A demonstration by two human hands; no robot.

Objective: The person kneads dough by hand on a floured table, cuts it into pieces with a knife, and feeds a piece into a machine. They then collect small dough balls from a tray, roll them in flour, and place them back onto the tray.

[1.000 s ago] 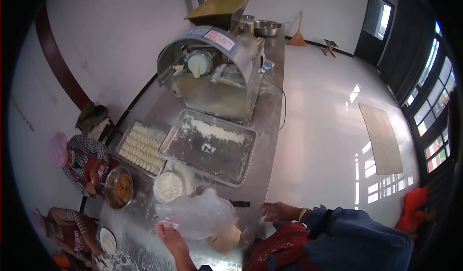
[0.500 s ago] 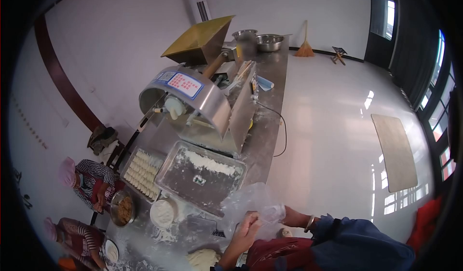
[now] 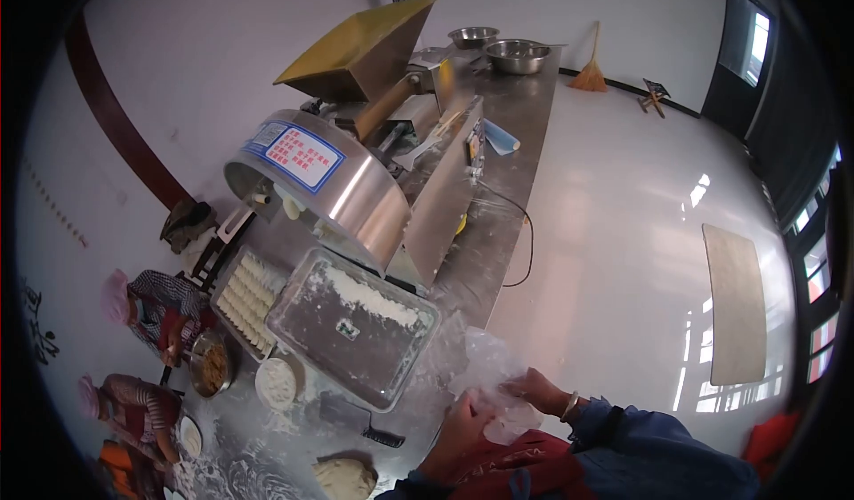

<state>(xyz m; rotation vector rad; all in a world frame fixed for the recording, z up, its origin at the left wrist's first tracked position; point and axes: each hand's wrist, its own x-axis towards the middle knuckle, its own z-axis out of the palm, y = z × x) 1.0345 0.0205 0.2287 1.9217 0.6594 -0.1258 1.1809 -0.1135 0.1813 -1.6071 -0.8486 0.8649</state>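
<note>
As hands (image 3: 459,431) grip, plastic bag (image 3: 487,365) — long axis forward

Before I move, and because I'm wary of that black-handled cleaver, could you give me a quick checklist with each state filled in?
1. Plastic bag held by both the left hand and the right hand: ok.
2. Bag mouth found and spread: cannot tell, the crumpled film hides it.
3. Black-handled cleaver lying on the metal table, touched by neither hand: ok.
4. Dough lump covered: not ok, its visible top is bare.
5. Shallow metal tray free of flour: not ok, a strip of flour lies along it.
</note>
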